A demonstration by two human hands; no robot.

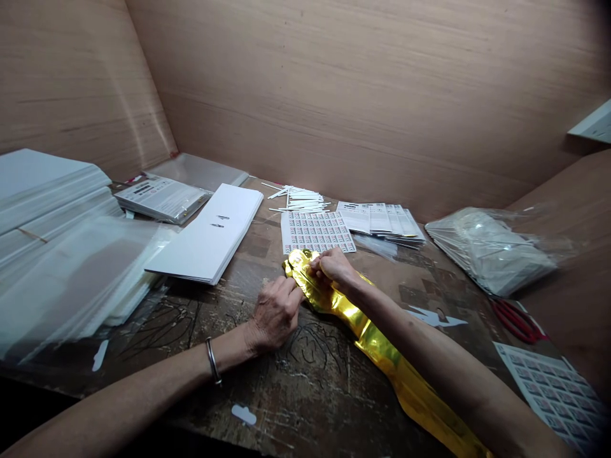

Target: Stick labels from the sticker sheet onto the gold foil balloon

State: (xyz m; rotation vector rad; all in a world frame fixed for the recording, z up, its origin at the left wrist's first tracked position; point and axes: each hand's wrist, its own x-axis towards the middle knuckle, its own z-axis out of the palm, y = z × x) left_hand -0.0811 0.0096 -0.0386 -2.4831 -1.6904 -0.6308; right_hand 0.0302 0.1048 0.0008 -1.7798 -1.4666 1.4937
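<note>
A long, flat gold foil balloon [377, 343] stretches from the middle of the table toward the lower right, passing under my right forearm. My left hand [277, 313] is closed at the left edge of its crumpled far end, knuckles up. On the same end, my right hand [333, 267] pinches the foil with thumb and fingers. Just beyond the hands lies a sheet of small printed stickers [317, 232]. Several thin dark strands [312, 350] are scattered on the table below my left hand.
A stack of white cards [210, 235] lies left, beside clear plastic bags [86, 273] and packed items [160, 194]. Behind are white sticks [305, 200] and printed packets [379, 219]. At right are a plastic bundle [496, 248], red-handled scissors [518, 321] and another sticker sheet [548, 388]. Wooden panels enclose the table.
</note>
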